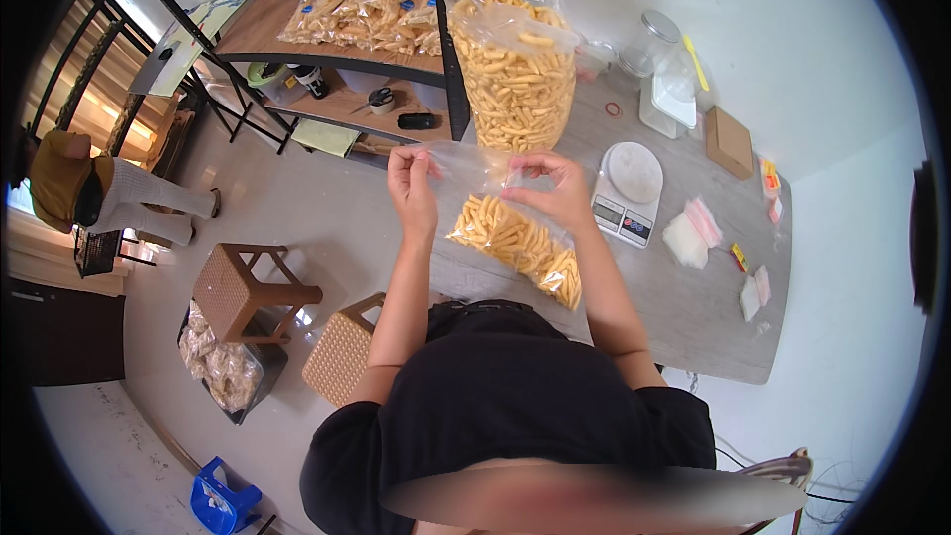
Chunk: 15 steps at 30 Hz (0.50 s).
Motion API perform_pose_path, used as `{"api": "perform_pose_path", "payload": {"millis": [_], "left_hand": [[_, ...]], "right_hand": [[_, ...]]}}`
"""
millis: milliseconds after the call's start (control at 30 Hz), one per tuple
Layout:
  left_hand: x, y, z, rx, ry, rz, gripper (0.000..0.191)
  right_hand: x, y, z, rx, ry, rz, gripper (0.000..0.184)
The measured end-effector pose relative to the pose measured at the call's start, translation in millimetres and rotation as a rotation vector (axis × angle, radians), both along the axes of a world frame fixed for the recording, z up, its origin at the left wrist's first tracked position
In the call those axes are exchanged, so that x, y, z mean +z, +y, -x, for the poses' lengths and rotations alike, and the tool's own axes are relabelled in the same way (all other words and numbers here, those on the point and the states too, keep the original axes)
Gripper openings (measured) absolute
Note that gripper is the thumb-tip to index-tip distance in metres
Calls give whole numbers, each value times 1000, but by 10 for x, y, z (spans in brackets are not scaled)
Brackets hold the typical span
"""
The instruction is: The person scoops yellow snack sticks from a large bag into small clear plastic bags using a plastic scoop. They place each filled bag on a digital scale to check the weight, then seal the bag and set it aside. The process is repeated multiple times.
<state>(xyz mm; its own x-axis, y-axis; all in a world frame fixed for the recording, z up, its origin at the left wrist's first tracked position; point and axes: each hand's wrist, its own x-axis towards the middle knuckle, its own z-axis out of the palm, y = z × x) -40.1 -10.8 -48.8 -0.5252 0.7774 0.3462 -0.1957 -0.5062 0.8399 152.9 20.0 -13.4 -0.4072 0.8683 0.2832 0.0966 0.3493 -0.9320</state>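
Observation:
My left hand point(414, 189) and my right hand point(553, 186) pinch a clear plastic bag point(468, 162) between them over the table's near left edge. Its stretched part looks empty. Just below, yellow finger-shaped snacks point(513, 238) in clear plastic lie on the grey table; whether that plastic joins the piece in my hands I cannot tell. Behind my hands stands a large clear sack point(513, 82) full of the same snacks, its top loose. To the right of my right hand is a white kitchen scale point(630, 193) with a round platform.
Small plastic bags point(692, 232), a cardboard box point(729, 143), and jars point(657, 37) are on the table's right and back. Packed snack bags point(371, 4) fill a shelf. Left are stools point(256, 290), a bin of bags point(223, 368), and a person point(111, 189) bending.

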Motion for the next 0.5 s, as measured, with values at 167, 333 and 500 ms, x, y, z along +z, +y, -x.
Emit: {"api": "perform_pose_path", "payload": {"millis": [167,333,500], "left_hand": [[-9,0,35,46,-41,43,12],[-22,16,32,101,66,33,12],[-2,16,70,96,128,73,23]], "right_hand": [[-123,24,45,-3,37,52,35],[-259,65,71,44,128,326,33],[-270,64,89,18,177,346,28]]}}
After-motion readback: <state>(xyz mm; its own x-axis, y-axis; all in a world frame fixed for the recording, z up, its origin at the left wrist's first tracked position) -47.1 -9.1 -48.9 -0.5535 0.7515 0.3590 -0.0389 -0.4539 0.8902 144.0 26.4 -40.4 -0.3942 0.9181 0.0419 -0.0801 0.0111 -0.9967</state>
